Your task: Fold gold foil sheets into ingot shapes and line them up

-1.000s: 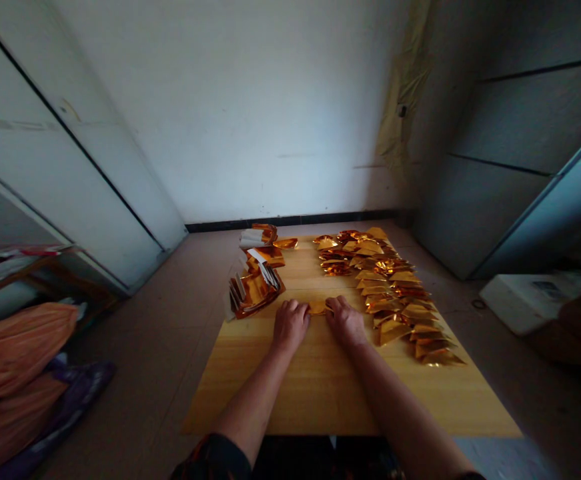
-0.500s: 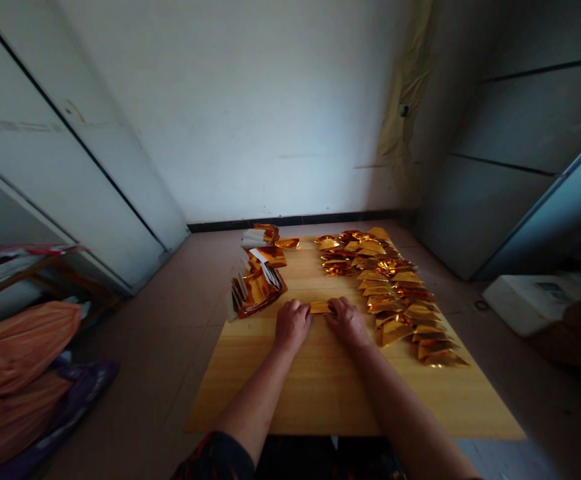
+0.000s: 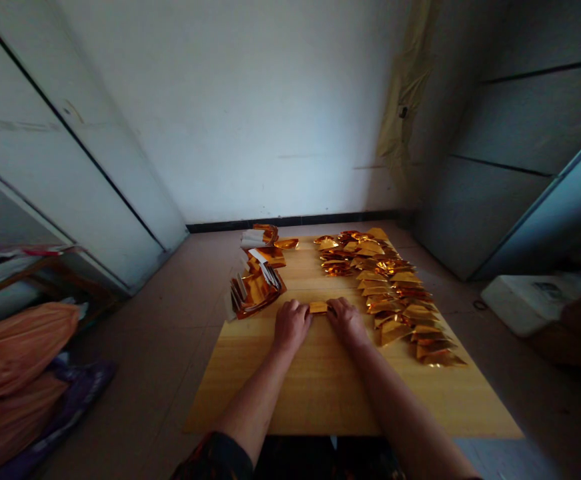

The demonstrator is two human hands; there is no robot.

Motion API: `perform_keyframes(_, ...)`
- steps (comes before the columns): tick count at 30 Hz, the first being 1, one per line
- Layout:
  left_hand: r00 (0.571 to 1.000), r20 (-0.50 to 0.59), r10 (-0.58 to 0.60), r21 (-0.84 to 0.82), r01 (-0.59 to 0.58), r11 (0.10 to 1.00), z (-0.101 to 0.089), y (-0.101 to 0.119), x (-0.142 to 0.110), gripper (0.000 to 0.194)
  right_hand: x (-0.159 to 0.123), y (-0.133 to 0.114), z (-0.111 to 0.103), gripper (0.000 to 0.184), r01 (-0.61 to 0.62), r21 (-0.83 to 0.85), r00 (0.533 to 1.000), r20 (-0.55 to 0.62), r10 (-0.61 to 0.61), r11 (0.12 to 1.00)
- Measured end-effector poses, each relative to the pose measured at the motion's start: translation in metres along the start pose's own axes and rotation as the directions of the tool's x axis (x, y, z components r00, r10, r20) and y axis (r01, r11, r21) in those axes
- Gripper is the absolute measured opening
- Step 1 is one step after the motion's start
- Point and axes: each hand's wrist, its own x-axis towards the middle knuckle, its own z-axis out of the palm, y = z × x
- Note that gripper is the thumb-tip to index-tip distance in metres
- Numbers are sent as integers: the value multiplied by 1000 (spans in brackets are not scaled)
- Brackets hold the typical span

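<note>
Across a pale wooden board (image 3: 250, 400) laid on a tiled floor (image 3: 135, 373), a folded gold foil strip (image 3: 319, 307) lies between the two hands, near the board's middle. The left hand (image 3: 291, 326) and the right hand (image 3: 347, 321) are both curled, their fingertips closing on the strip's opposite ends, so that it is grasped from either side. Its long axis runs side to side across the board, square to the person's forearm (image 3: 257, 393). Beyond the left hand stands a stack of foil packets (image 3: 255, 291) with white paper edges; to the right lie rows of folded gold foil triangles (image 3: 395, 293), the nearest just beside the right hand. A white box (image 3: 530, 303) on the floor at far right bears a dark printed patch, too small to read.
</note>
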Motion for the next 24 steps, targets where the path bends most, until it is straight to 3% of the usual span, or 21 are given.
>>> perform_keyframes(10,1000,-1,15,92,-15,996,2,4,0,21,2,-5,-4,21,-29,-52,999,38,31,998)
perform_keyframes(17,999,-13,-44,153,45,987,5,10,3,20,1,-2,-1,20,-2,-31,1000,24,3,1000)
perform_keyframes(24,997,18,-81,105,79,991,8,12,2,21,0,-7,-3,17,4,-106,999,45,1,994)
